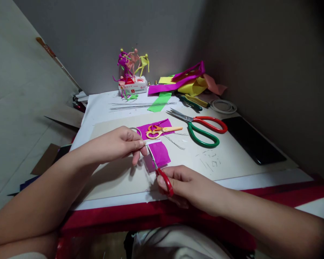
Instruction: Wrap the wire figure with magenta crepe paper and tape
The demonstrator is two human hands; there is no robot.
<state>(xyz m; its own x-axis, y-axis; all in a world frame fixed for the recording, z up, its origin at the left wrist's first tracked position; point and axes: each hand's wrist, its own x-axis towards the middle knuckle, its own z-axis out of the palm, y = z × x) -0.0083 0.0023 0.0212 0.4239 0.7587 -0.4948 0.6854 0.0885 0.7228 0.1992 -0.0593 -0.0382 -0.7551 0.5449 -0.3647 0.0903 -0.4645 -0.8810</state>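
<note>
Between its thumb and fingers, my left hand (129, 144) pinches the end of a narrow white strip (154, 141). My right hand (179, 181) grips small red-handled scissors (166, 182), their blades pointing up at the strip close to my left fingertips. Just beneath the strip is a piece of purple paper (160, 154); whether the two are joined I cannot tell. Behind it, small orange scissors (164, 130) rest on another purple piece (143, 132). A grey ring (137, 130) is partly hidden by my left hand.
Large scissors with red and green handles (202, 126) lie right of centre, beside a black phone (255, 140). Pliers (193, 101), colored paper strips (189, 82), thin wires (137, 106) and a white coil (223, 106) lie farther back. Small twisted figures (132, 61) stand on a box (135, 86).
</note>
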